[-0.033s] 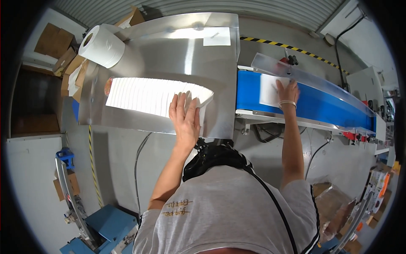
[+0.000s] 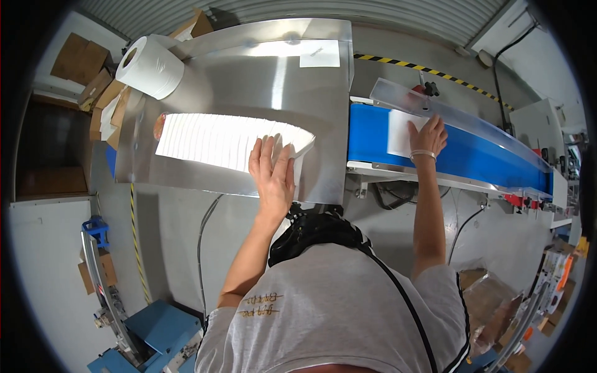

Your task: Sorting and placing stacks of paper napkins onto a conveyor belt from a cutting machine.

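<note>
A long row of white folded sheets (image 2: 205, 140) leans in overlapping layers on the metal table (image 2: 230, 87). My left hand (image 2: 272, 177) rests on the right end of that row, its fingers stretched out and slightly apart. Over on the blue conveyor belt (image 2: 367, 133) lies a single flat white piece (image 2: 398, 133), looking like one of the sheets. My right hand (image 2: 429, 137), with a pale band at the wrist, is over the right edge of this piece, fingers spread. Whether its fingertips touch the piece or the belt, I cannot tell.
A large white roll (image 2: 155, 71) stands at the table's far left, near open cardboard boxes (image 2: 112, 109). A paper label sheet (image 2: 319, 54) lies at the back right of the table. Along the belt's far side runs a clear guard (image 2: 460, 121) with a black knob (image 2: 430, 89).
On the belt, the flat white piece has shifted a little to the right. My right hand has moved slightly right and its fingers have spread; my left hand stays put.
</note>
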The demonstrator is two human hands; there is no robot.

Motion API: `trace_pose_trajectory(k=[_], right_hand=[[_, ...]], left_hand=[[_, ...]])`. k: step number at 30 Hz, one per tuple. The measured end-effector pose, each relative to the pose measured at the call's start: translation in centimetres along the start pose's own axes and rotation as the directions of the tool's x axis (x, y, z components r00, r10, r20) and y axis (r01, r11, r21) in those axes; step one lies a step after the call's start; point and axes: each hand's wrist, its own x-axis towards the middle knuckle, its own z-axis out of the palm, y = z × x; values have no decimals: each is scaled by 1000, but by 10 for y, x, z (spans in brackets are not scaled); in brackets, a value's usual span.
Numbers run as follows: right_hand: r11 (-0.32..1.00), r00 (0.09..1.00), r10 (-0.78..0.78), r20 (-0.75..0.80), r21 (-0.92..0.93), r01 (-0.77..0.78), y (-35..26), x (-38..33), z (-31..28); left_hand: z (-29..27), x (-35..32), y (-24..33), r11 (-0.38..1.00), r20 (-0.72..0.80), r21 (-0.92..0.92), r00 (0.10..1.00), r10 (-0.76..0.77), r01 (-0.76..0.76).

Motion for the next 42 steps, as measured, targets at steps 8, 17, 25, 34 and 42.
trace_pose_trajectory(k=[8, 17, 25, 34, 42], right_hand=[[254, 425, -876, 228, 967, 4, -113, -40, -60], [680, 764, -60, 643, 586, -440, -27, -14, 30], [500, 760, -622, 189, 843, 200, -36, -13, -30], [331, 532, -688, 494, 866, -376, -117, -50, -29], [930, 955, 86, 285, 322, -180, 14, 1, 50]], left_hand=[[-5, 2, -2, 993, 93, -37, 989, 113, -110], [-10, -2, -13, 1000, 35, -20, 999, -20, 21], [-6, -2, -10, 997, 27, -71, 999, -30, 32], [-20, 1, -25, 999, 76, -12, 996, -46, 47], [-19, 3, -24, 1000, 16, 3, 1000, -3, 3]])
